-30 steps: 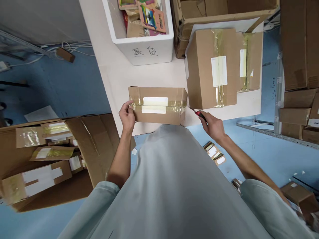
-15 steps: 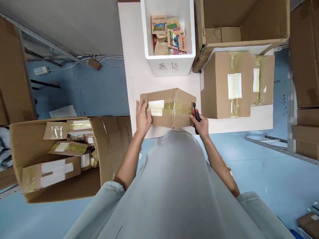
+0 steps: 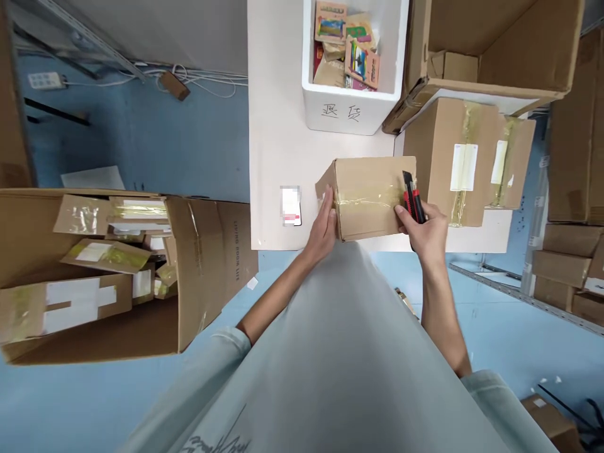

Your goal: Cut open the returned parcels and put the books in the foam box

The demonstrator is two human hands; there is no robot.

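Observation:
A brown cardboard box (image 3: 375, 198) is held over the front of the white table (image 3: 274, 135), a broad taped face towards me. My left hand (image 3: 323, 229) presses its nearly straight fingers along the box's left side, gripping it from there. At the right side, my right hand (image 3: 425, 233) is closed around a red and black utility knife (image 3: 413, 196); its thumb also touches the box. The knife points away from me, over the box's right edge. Left of the box lies a phone (image 3: 291, 207) with a partly blurred screen.
A white foam bin (image 3: 352, 113) with small colourful packages stands behind. To the right are a large open carton (image 3: 500, 88) and taped boxes (image 3: 441, 163). At lower left a big carton (image 3: 212, 251) holds several parcels. Stacked boxes (image 3: 564, 245) stand far right.
The box has been turned, so its labelled face no longer faces me and a taped face does. Both hands moved right with it in view. The phone at the left now shows.

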